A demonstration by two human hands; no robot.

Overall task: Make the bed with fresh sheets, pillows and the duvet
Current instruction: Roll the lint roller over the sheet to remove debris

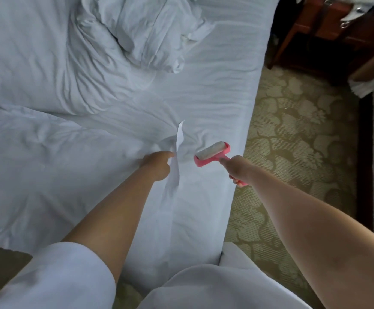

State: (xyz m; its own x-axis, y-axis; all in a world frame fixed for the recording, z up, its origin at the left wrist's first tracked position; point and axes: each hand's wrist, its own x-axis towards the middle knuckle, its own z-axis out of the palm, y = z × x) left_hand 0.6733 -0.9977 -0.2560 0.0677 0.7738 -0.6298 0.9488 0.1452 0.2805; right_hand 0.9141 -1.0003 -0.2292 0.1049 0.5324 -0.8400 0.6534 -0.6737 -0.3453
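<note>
The bed [215, 97] wears a white fitted sheet. A white duvet [36, 152] lies rumpled over its left side, and crumpled white pillows [141, 34] sit at the far end. My left hand [158, 165] pinches a white strip of paper [178, 152] that stands up from the sheet. My right hand [237, 167] grips the handle of a pink lint roller [211, 153], whose white roll hovers just above the sheet near the bed's right edge.
Patterned green carpet [292, 141] runs along the right of the bed. A dark wooden stand [328, 30] is at the top right, with folded white linen [364, 85] beside it. My white sleeve [54, 277] fills the bottom.
</note>
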